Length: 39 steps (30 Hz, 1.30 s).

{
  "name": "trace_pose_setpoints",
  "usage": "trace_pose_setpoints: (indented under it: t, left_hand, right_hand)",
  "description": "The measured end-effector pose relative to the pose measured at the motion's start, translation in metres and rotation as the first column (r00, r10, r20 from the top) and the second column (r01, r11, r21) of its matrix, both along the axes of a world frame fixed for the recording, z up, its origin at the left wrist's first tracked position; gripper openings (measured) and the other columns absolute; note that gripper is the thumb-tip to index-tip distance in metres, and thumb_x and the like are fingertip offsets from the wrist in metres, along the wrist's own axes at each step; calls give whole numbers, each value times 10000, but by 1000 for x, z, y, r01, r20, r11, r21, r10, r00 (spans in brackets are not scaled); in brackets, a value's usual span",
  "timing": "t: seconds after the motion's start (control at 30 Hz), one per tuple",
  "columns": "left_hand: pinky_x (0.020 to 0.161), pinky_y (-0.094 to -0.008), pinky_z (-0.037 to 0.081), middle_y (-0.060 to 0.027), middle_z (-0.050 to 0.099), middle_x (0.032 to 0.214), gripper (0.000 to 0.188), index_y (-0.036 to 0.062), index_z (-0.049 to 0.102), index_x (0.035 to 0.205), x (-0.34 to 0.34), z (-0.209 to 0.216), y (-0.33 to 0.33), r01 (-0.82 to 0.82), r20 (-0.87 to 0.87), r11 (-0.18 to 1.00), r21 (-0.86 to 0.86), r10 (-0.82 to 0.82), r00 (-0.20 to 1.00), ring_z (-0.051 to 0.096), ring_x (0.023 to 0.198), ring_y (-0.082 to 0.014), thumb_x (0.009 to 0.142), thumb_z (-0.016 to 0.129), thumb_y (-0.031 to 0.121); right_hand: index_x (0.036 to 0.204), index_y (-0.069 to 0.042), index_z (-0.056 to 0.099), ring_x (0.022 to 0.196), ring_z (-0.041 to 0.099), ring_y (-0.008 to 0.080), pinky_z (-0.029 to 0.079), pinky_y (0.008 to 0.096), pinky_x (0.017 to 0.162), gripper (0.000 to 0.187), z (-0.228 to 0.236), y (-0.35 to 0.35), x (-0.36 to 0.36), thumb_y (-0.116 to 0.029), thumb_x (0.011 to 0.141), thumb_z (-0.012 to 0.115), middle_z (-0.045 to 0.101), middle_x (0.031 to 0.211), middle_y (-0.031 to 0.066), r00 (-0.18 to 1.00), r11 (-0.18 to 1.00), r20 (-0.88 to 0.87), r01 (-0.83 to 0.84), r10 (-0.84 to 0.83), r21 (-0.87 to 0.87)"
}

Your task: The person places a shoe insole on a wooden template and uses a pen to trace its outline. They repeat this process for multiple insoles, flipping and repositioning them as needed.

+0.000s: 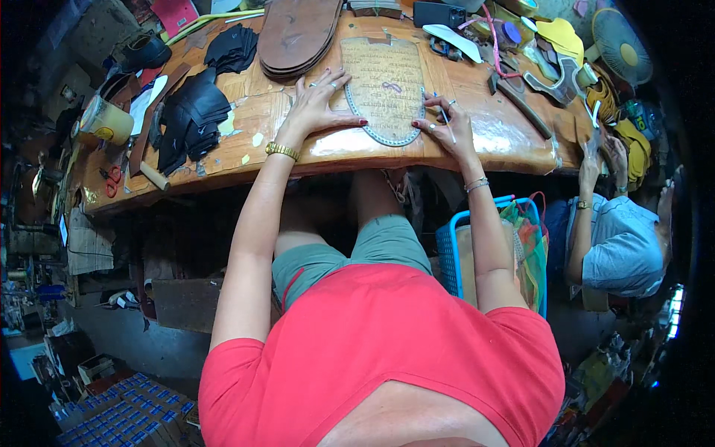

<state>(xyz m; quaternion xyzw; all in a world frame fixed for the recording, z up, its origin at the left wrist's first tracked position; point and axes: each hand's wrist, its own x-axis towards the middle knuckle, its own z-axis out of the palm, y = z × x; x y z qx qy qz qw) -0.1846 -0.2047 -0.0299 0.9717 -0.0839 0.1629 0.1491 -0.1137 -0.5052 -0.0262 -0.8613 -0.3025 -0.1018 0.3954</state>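
A tan, rounded template or panel (pixel 383 86) with rows of printing and a pale dotted border lies flat on the wooden table. Spread across its left side is my left hand (pixel 320 104), the thumb reaching onto the lower edge and the fingers apart. My right hand (pixel 452 128) rests at the panel's right edge, a slim white pen (pixel 447 119) held between its fingers. The thumb of that hand touches the border. Beyond my left hand sits a stack of long brown leather pieces (pixel 298 33) with rounded ends.
Black cut pieces (pixel 195 112), red-handled scissors (pixel 112 182) and a tub (pixel 106 119) lie to the left. A hammer (pixel 521 104), a dark phone (pixel 439 14) and a fan (pixel 622 48) are on the right. A blue basket (pixel 449 257) stands below; a co-worker (pixel 622 246) sits at far right.
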Motion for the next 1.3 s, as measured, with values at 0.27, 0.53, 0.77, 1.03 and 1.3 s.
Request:
trace_pose_setpoints:
  t: [0.27,0.53,0.77,1.03,1.3]
  left_hand:
    - [1097,-613,122,-68,396,1478,1030,160,487,1376,0,-2,0,-1,15,1000,-1,1,1000,297,1403,-259,562,694,757]
    - [1052,-520,217,-112,497,1373,923,100,570,1265,0,17,-5,1,-18,1000,-23,-1,1000,425,1308,-244,603,691,731]
    - [954,-462,321,-108,607,1054,653,51,652,1066,48,26,-28,-78,45,983,168,71,996,575,1059,-217,731,651,611]
    - [936,-474,367,-147,572,1144,689,85,638,1147,81,29,-49,-102,49,977,187,95,994,551,1094,-272,737,614,637]
    - [850,-449,490,-168,584,1107,743,18,635,1091,106,20,-49,-3,22,998,70,1,1000,602,1048,-298,622,710,590]
  right_hand:
    - [911,-66,652,683,581,169,503,306,660,442,-1,0,0,-342,629,852,685,1133,70,1000,1000,-21,14,-14,9]
    - [908,-61,651,721,617,199,520,326,680,420,-3,-1,0,-314,639,851,678,1140,91,999,999,44,-19,18,29]
    - [894,-51,643,779,654,234,527,341,704,427,2,0,-3,-334,646,843,667,1156,111,999,998,16,-40,39,49]
    - [891,-48,641,780,656,256,523,349,720,409,0,0,2,-303,640,839,667,1141,142,999,998,28,-48,46,48]
    - [1011,-58,679,770,630,198,489,326,689,213,22,-5,24,-207,864,639,709,904,120,990,993,-134,-50,36,-105]
